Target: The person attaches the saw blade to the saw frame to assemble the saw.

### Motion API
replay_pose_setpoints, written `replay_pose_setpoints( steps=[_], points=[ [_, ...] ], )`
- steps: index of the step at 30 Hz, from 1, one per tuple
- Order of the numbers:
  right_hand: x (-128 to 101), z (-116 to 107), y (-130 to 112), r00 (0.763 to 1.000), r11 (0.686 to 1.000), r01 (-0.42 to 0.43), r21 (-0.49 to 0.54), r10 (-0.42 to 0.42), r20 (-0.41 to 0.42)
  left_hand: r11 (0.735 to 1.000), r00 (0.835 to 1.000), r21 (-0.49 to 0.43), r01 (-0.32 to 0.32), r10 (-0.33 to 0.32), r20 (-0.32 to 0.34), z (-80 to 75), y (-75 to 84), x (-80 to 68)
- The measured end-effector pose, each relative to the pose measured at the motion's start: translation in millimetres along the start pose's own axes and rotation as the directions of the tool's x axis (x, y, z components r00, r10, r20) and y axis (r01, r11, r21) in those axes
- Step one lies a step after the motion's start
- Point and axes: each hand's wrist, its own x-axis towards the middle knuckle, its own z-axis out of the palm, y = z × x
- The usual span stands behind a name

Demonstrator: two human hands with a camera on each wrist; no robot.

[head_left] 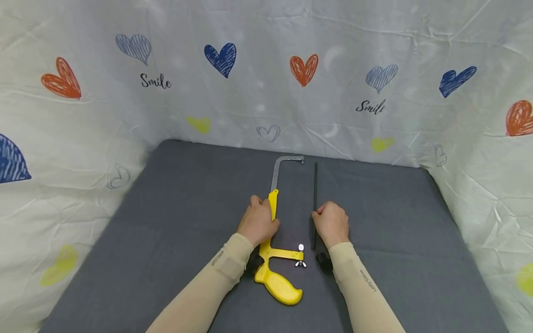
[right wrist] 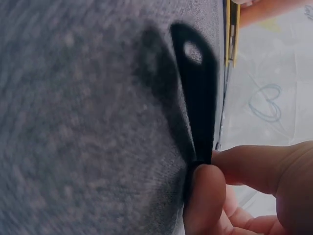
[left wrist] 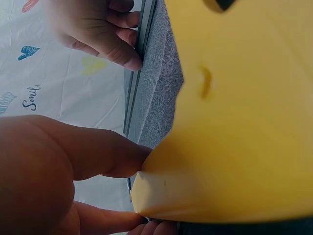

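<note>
A hacksaw frame with a yellow handle and a bent silver front arm lies lengthwise on the grey surface. My left hand grips its yellow middle bar, thumb and fingers on either side. A yellow bracket with a wing nut juts right above the handle. Right of the frame is a thin black hacksaw blade, roughly parallel to it. My right hand pinches the blade between thumb and finger. In the right wrist view the blade's holed end stands slightly off the cloth. The frame and blade are apart.
A grey cloth-covered table lies under both tools. White curtains printed with hearts and the word Smile hang behind it and at both sides. Dark wrist cameras sit below the hands.
</note>
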Motion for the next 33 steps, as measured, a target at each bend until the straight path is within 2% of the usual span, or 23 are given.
replay_pose_setpoints(
  steps=[9, 14, 21, 33],
  points=[
    [2, -5, 5, 0.988, 0.989, -0.071, 0.132, 0.052, 0.143, 1.0, 1.0, 0.008, 0.01, -0.01, 0.005, 0.7, 3.9, 0.0],
    [3, -6, 8, 0.985, 0.984, -0.082, 0.158, 0.056, 0.16, 1.0, 1.0, -0.003, -0.003, 0.004, 0.004, 1.5, 2.9, 1.9],
    [0, -4, 12, 0.973, 0.966, -0.106, 0.234, 0.052, 0.227, 1.0, 1.0, 0.004, 0.007, -0.007, 0.017, 3.0, -0.9, -0.2],
    [0, -3, 9, 0.967, 0.94, -0.092, 0.329, 0.006, 0.255, 1.0, 1.0, -0.007, 0.011, -0.011, 0.013, -1.1, -0.5, -1.4]
  ],
)
